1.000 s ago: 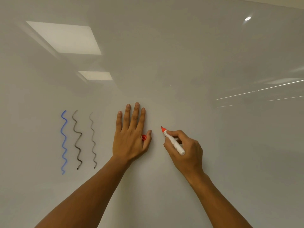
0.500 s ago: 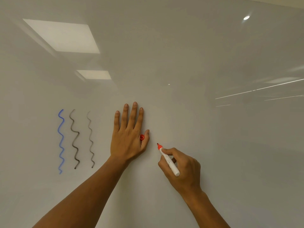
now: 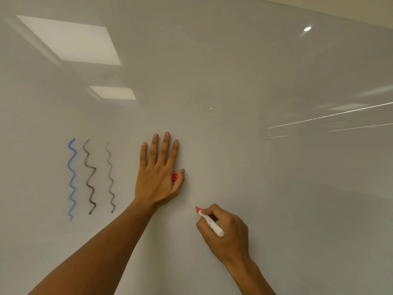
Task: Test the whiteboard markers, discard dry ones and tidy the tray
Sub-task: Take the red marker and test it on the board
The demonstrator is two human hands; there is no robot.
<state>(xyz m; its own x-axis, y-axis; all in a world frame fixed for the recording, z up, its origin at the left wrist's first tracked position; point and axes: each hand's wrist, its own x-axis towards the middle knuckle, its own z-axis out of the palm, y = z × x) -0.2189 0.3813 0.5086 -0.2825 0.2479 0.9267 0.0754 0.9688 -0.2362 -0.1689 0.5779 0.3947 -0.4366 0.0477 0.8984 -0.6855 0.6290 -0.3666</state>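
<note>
Head view looks at a glossy white whiteboard (image 3: 234, 81) that fills the picture. The left hand (image 3: 158, 177) lies flat against the board, its four fingers straight and pointing up. A small red marker cap (image 3: 174, 177) sits tucked between the thumb and the side of the index finger, so the thumb pinches it there; most of the cap is hidden by the hand.

The right hand (image 3: 225, 233), lower and to the right, well apart from the left, has its grip closed round a white-barrelled marker with a red tip (image 3: 209, 222), fingers curled about the barrel. The marker is tilted, tip pointing up and left, its blunt white end down and right. The tip is at the board or just off it; I cannot tell which. No red stroke shows near the tip.

To the left of the left hand are three upright wavy lines side by side: a blue wavy line (image 3: 71, 179) farthest left, a dark black wavy line (image 3: 90, 177) in the middle, and a thin, fainter grey wavy line (image 3: 110, 177) nearest the hand.

Reflected ceiling light panels (image 3: 70, 39) gleam in the upper left of the board.
</note>
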